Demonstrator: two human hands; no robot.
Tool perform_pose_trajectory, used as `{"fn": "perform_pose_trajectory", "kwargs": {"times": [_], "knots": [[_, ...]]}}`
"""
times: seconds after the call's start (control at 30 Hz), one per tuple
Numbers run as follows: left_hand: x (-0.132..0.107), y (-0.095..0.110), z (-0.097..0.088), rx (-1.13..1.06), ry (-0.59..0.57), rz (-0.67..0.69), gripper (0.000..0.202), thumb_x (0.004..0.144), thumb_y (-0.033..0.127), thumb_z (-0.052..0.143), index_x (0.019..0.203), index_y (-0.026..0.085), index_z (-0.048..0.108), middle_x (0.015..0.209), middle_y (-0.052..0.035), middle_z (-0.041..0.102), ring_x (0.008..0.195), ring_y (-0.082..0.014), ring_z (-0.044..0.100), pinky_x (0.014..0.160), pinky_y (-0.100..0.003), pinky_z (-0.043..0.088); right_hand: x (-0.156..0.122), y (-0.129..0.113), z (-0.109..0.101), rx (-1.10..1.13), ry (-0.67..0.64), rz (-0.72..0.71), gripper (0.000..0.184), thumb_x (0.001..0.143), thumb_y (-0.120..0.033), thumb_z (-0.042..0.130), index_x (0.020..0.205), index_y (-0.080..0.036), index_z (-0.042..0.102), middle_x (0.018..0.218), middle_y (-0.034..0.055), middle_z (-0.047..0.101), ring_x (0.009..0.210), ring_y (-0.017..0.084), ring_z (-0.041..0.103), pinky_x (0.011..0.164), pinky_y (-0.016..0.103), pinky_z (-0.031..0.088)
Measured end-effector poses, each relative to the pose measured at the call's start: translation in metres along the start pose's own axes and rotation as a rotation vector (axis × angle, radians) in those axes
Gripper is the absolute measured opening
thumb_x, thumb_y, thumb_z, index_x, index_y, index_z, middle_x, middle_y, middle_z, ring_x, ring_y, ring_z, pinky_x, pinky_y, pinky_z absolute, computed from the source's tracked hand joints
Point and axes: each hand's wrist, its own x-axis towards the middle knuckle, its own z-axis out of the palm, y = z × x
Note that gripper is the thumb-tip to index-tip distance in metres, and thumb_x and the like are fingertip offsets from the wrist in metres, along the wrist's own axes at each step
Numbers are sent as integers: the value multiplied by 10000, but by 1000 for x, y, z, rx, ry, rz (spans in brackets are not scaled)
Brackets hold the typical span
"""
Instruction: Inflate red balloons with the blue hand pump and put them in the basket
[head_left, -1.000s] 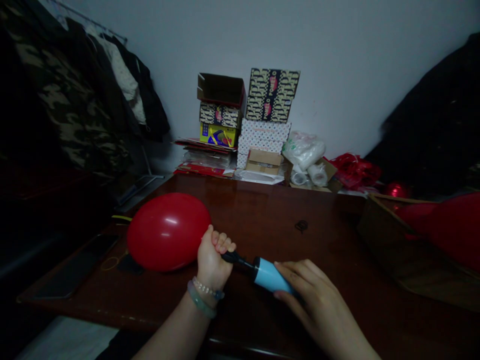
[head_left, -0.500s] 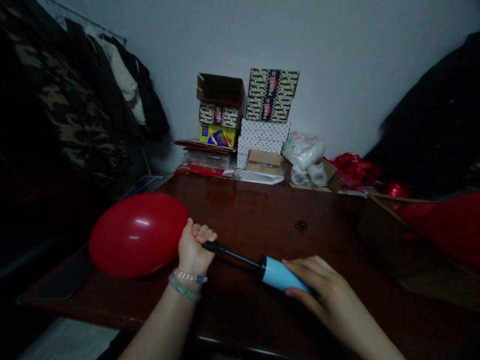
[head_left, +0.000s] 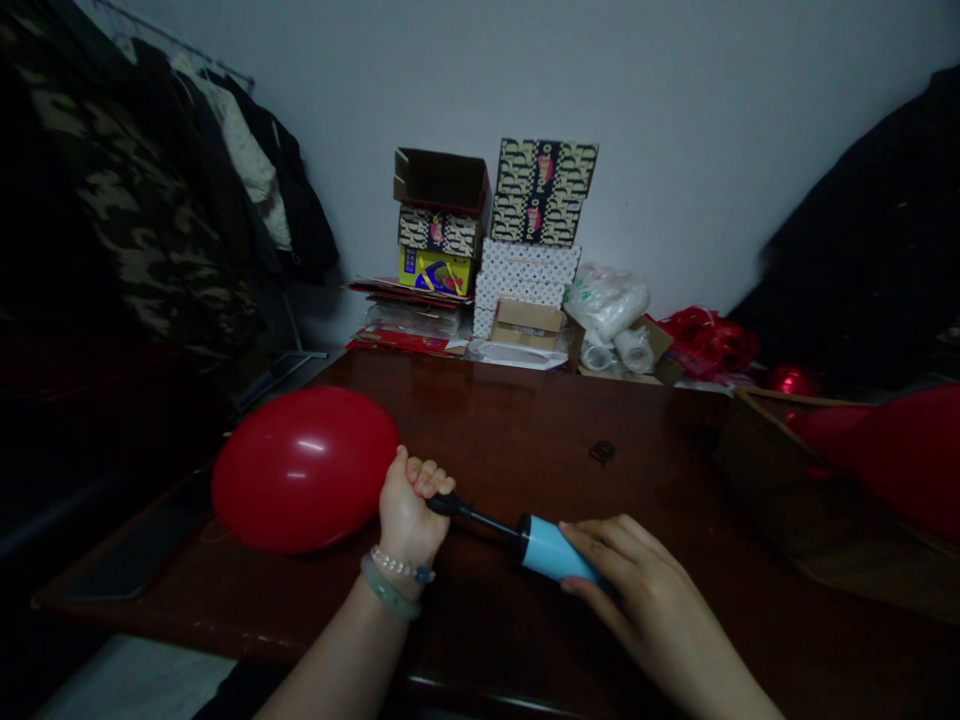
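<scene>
A large inflated red balloon (head_left: 304, 475) lies sideways over the table's left part. My left hand (head_left: 411, 508), with a beaded bracelet and a green bangle at the wrist, is closed at the balloon's right end, around the black end of a balloon pump (head_left: 553, 547). The balloon's neck is hidden inside that fist. A thin black rod runs from the fist to the pump's light blue barrel. My right hand (head_left: 641, 580) grips the barrel from the right, its fingers over the top and thumb below; the barrel's far end is covered by the hand.
On the dark wooden table (head_left: 495, 420) lies a small black coiled item (head_left: 601, 453). A wooden crate (head_left: 810, 510) with red balloons stands at right. Stacked boxes (head_left: 536, 190), plastic bags (head_left: 607, 300) and red wrapping (head_left: 709, 340) line the back. A dark flat object (head_left: 142, 550) lies front left.
My left hand, the balloon and the pump's black end have shifted right, toward the blue barrel. Less of the rod shows between them. My right hand has moved slightly left.
</scene>
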Motion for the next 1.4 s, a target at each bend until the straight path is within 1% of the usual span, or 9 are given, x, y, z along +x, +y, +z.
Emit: {"fn": "perform_pose_trajectory", "kwargs": {"times": [0.2, 0.33, 0.43, 0.5, 0.67, 0.8, 1.03, 1.23, 1.4], "knots": [[-9, -15, 0, 4, -7, -69, 460, 907, 243, 492, 505, 191, 274, 404, 76, 232, 331, -48, 238, 387, -205, 240, 8, -20, 14, 6, 44, -12, 360, 904, -287, 592, 1257, -226, 563, 1112, 103, 641, 961, 258, 605, 847, 455, 535], [-12, -18, 1, 30, -24, -77, 470, 906, 251, 498, 494, 188, 281, 399, 75, 230, 329, -46, 232, 385, -205, 228, 9, -23, 15, 60, 30, -20, 352, 908, -290, 591, 1254, -232, 562, 1097, 93, 647, 951, 243, 607, 841, 417, 538], [-10, -12, 2, 41, -45, -76, 478, 905, 262, 507, 487, 187, 287, 396, 75, 237, 326, -46, 233, 380, -208, 225, 9, -20, 14, 105, 8, -29, 367, 907, -282, 596, 1269, -242, 551, 1104, 87, 647, 950, 233, 605, 836, 394, 537], [-7, -5, 3, 36, -54, -64, 476, 902, 251, 511, 487, 188, 288, 394, 76, 239, 324, -47, 237, 377, -208, 226, 7, -15, 12, 121, -4, -24, 373, 906, -287, 601, 1273, -249, 546, 1115, 83, 645, 962, 232, 601, 855, 401, 527], [2, 16, 4, -4, -40, -5, 453, 907, 207, 484, 500, 190, 288, 392, 79, 243, 317, -47, 255, 374, -204, 238, -2, 3, -4, 139, -34, -8, 355, 913, -327, 590, 1260, -260, 552, 1126, 81, 638, 986, 234, 592, 864, 407, 517], [6, 22, 2, -22, -20, 2, 452, 918, 219, 469, 510, 193, 277, 393, 82, 234, 311, -47, 256, 373, -204, 240, -7, 11, -12, 139, -41, 8, 340, 918, -347, 580, 1247, -263, 561, 1125, 77, 634, 1000, 232, 595, 880, 409, 513], [6, 14, -1, -16, -21, 22, 436, 915, 221, 473, 524, 194, 281, 409, 83, 243, 321, -48, 257, 383, -208, 246, -6, 7, -1, 105, -23, 55, 330, 914, -307, 582, 1239, -251, 571, 1140, 76, 627, 1020, 231, 607, 890, 396, 524], [-3, -2, -2, 15, -27, -37, 455, 898, 227, 504, 504, 193, 278, 399, 79, 239, 325, -46, 245, 380, -206, 232, 2, -11, 11, 90, -10, 28, 351, 903, -253, 594, 1251, -229, 554, 1134, 89, 627, 1011, 242, 606, 897, 423, 520], [-12, -14, 1, 52, -48, -72, 475, 891, 249, 524, 485, 189, 285, 390, 76, 237, 324, -44, 228, 376, -210, 226, 7, -23, 19, 132, -4, 29, 364, 896, -246, 608, 1255, -227, 547, 1117, 84, 632, 993, 233, 604, 885, 408, 522]]}}
